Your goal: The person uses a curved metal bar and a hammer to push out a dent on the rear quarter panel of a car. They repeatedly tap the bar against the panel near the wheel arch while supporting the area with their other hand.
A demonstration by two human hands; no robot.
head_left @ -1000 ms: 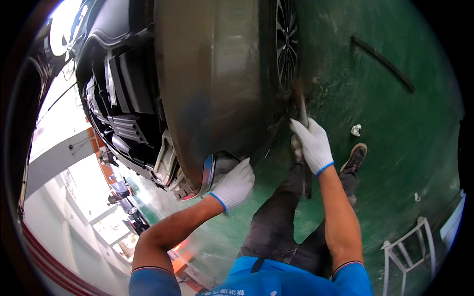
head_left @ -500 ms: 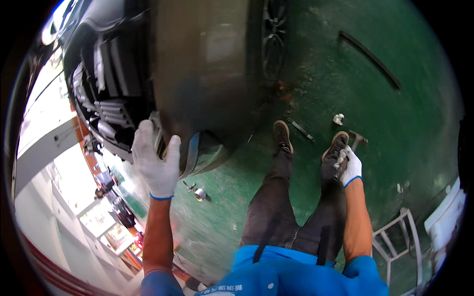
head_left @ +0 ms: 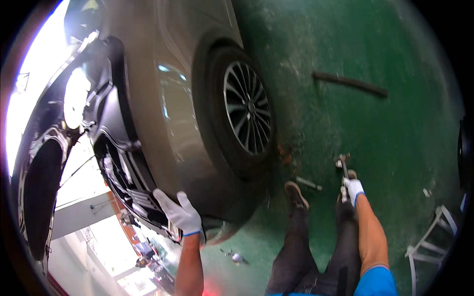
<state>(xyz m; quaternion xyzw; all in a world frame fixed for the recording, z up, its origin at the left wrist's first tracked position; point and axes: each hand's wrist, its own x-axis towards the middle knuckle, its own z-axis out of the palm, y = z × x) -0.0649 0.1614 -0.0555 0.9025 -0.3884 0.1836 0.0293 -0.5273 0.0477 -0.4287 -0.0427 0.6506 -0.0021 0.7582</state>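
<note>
My left hand [head_left: 181, 213], in a white glove, is open with fingers stretched out. It lies at the front corner of a grey-brown car [head_left: 168, 118], by the edge of the engine bay; whether the palm presses on the bodywork I cannot tell. Below that hand, part of the headlight [head_left: 212, 231] shows. My right hand [head_left: 353, 189], also gloved, is closed around the handle of a hammer [head_left: 344, 166], held low over my right foot. The hammer's head points away from me.
The raised hood [head_left: 44, 182] stands at the left beside the open engine bay. A wheel [head_left: 248, 107] faces the green floor [head_left: 345, 44]. A dark strip [head_left: 350, 84], a metal tool [head_left: 308, 183] and a metal frame [head_left: 429, 241] are at the right. Small items [head_left: 236, 257] lie below the car's front.
The view has shifted, bringing the wheel and raised hood into sight. My left hand appears lower, still open by the car's front. The hammer in my right hand has turned to point farther ahead.
</note>
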